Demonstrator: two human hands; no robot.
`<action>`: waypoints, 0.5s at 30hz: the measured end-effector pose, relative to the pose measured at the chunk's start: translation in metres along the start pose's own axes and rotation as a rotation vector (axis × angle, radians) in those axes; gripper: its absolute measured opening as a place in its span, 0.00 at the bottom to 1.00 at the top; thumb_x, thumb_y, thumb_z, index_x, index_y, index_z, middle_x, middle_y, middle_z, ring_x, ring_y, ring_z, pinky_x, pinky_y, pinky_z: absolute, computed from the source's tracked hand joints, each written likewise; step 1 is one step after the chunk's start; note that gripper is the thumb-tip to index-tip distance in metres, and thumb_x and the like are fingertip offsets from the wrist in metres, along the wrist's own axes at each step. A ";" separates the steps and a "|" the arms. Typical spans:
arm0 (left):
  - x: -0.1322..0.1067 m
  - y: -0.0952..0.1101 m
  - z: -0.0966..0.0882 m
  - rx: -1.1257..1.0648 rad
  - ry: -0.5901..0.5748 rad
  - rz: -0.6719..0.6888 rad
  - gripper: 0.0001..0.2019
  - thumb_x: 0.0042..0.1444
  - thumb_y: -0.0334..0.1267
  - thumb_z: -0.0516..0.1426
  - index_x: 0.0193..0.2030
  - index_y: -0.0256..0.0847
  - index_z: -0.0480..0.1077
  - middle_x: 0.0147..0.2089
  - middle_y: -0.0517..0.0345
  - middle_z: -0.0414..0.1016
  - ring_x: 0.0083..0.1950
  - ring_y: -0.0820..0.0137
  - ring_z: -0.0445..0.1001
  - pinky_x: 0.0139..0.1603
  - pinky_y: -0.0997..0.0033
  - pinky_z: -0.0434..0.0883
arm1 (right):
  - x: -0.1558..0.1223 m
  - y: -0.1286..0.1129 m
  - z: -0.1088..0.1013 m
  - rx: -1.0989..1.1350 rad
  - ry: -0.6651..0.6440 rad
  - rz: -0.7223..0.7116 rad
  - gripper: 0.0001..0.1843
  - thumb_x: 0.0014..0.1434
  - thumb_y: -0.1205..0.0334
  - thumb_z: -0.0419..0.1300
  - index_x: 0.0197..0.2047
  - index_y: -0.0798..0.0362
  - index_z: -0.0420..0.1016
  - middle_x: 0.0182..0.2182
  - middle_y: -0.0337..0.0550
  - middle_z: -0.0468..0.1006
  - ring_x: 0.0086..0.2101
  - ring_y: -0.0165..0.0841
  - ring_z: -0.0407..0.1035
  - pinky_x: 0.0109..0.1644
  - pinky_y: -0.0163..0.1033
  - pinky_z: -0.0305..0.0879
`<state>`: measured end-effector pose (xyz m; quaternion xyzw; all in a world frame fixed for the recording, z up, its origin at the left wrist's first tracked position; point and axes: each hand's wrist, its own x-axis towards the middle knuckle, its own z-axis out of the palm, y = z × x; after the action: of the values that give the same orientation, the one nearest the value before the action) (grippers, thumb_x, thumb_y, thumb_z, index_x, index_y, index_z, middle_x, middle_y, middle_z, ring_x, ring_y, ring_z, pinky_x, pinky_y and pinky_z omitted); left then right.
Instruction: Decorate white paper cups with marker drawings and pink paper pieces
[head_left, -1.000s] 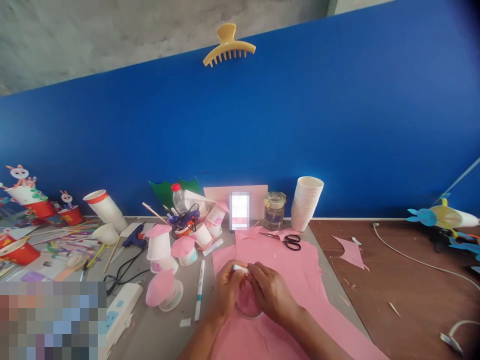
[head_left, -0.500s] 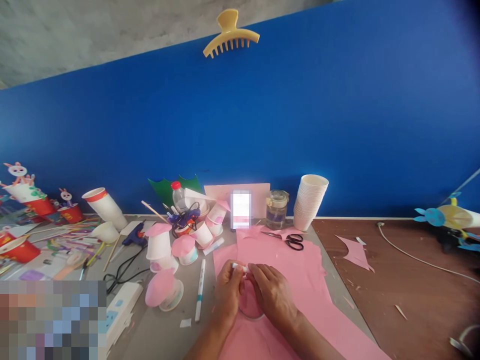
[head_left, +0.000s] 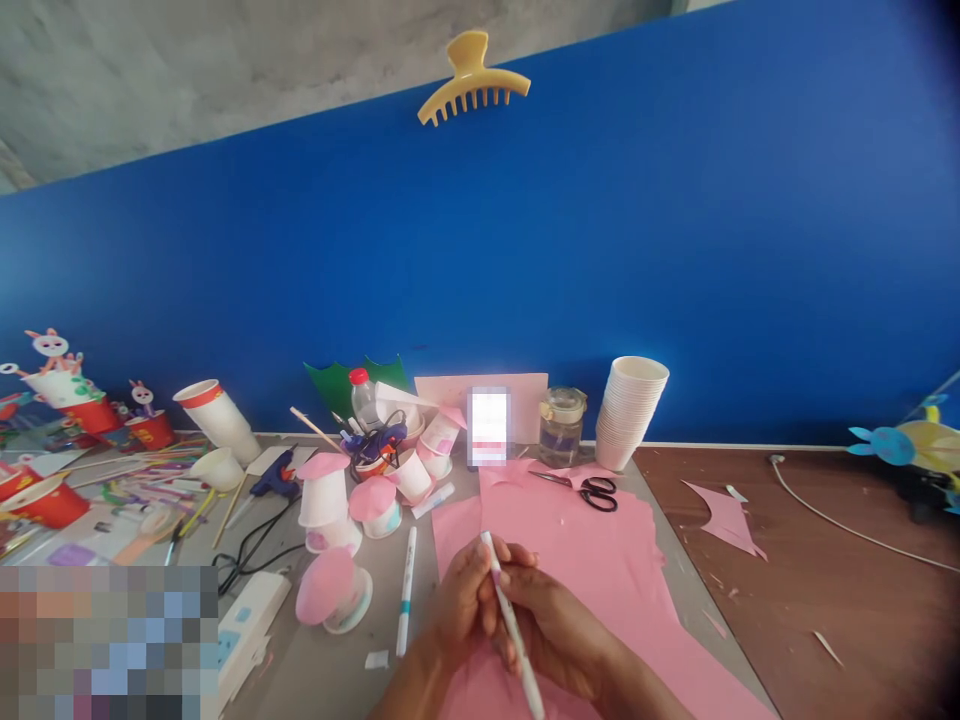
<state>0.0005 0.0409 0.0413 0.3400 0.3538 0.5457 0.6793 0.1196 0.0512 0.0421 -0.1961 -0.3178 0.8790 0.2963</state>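
Both my hands meet over the pink sheet at the front. My right hand closes round a white marker, thumb lying along its upper part. The marker slants from my fingertips down toward the front edge of the view. My left hand is closed against the marker's upper end, its fingers partly hidden behind the marker and the other hand. Under them spreads the pink sheet. Left of my hands lies another white marker with a teal band. Black-handled scissors rest on the sheet's far part.
Pink-topped paper cups stand to the left, near a glue gun and a power strip. At the back are a glass jar and stacked white cups. A pink scrap and a cable lie right.
The white marker has swung from between my fingertips to a slant toward me, now showing its length. A curved rim seen under my hands is no longer visible. The view has shifted slightly.
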 end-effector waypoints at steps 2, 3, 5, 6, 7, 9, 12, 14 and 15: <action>-0.001 -0.003 0.005 -0.101 -0.004 -0.036 0.16 0.54 0.53 0.57 0.31 0.40 0.68 0.29 0.56 0.71 0.30 0.69 0.73 0.36 0.65 0.71 | 0.004 0.013 0.004 0.094 0.042 0.002 0.22 0.52 0.45 0.62 0.33 0.59 0.69 0.21 0.39 0.73 0.12 0.22 0.60 0.14 0.28 0.55; 0.000 -0.004 0.007 -0.133 0.006 -0.048 0.17 0.53 0.54 0.57 0.30 0.41 0.67 0.26 0.57 0.71 0.30 0.68 0.74 0.37 0.64 0.72 | 0.005 0.018 0.006 0.118 0.090 -0.021 0.22 0.52 0.45 0.62 0.32 0.58 0.68 0.19 0.38 0.73 0.11 0.21 0.58 0.14 0.28 0.53; 0.002 -0.005 0.010 -0.179 0.058 -0.074 0.17 0.52 0.54 0.58 0.28 0.41 0.65 0.22 0.61 0.68 0.30 0.67 0.74 0.36 0.64 0.72 | 0.007 0.025 0.013 0.129 0.205 -0.111 0.22 0.51 0.43 0.63 0.30 0.55 0.65 0.15 0.34 0.70 0.09 0.20 0.54 0.12 0.27 0.49; 0.003 -0.006 0.012 -0.195 0.090 -0.090 0.18 0.50 0.54 0.59 0.27 0.41 0.64 0.21 0.62 0.67 0.30 0.66 0.74 0.35 0.64 0.72 | 0.008 0.028 0.016 0.122 0.257 -0.149 0.23 0.50 0.41 0.63 0.28 0.54 0.64 0.13 0.32 0.68 0.09 0.20 0.52 0.12 0.27 0.47; 0.003 -0.006 0.013 -0.207 0.117 -0.103 0.18 0.49 0.55 0.59 0.26 0.41 0.63 0.20 0.62 0.66 0.30 0.66 0.74 0.34 0.65 0.71 | 0.009 0.031 0.018 0.109 0.295 -0.164 0.25 0.48 0.40 0.63 0.27 0.53 0.63 0.12 0.31 0.66 0.08 0.20 0.51 0.12 0.26 0.46; 0.004 -0.006 0.016 -0.217 0.147 -0.123 0.20 0.47 0.56 0.60 0.25 0.41 0.62 0.20 0.63 0.66 0.29 0.66 0.74 0.31 0.66 0.70 | 0.012 0.034 0.020 0.059 0.351 -0.151 0.27 0.47 0.35 0.62 0.25 0.52 0.61 0.10 0.29 0.63 0.08 0.19 0.48 0.11 0.26 0.43; 0.002 -0.006 0.019 -0.161 0.150 -0.126 0.22 0.45 0.58 0.60 0.25 0.41 0.62 0.20 0.63 0.66 0.25 0.68 0.72 0.26 0.69 0.68 | 0.015 0.038 0.017 -0.094 0.425 -0.149 0.29 0.49 0.31 0.56 0.27 0.51 0.62 0.10 0.30 0.61 0.09 0.22 0.50 0.12 0.28 0.45; 0.002 -0.006 0.018 -0.093 0.152 -0.126 0.22 0.46 0.58 0.60 0.25 0.40 0.62 0.19 0.63 0.65 0.22 0.70 0.70 0.23 0.72 0.66 | 0.016 0.042 0.011 -0.236 0.430 -0.228 0.28 0.53 0.31 0.52 0.31 0.50 0.66 0.13 0.33 0.64 0.14 0.27 0.59 0.16 0.31 0.54; 0.002 -0.006 0.017 -0.066 0.157 -0.126 0.22 0.46 0.58 0.60 0.25 0.40 0.62 0.18 0.63 0.65 0.21 0.71 0.69 0.22 0.73 0.64 | 0.015 0.045 0.007 -0.305 0.406 -0.282 0.27 0.55 0.32 0.50 0.34 0.50 0.67 0.16 0.35 0.66 0.18 0.29 0.62 0.20 0.33 0.59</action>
<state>0.0184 0.0407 0.0449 0.2507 0.4085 0.5382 0.6933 0.0865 0.0300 0.0148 -0.3643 -0.4044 0.7140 0.4404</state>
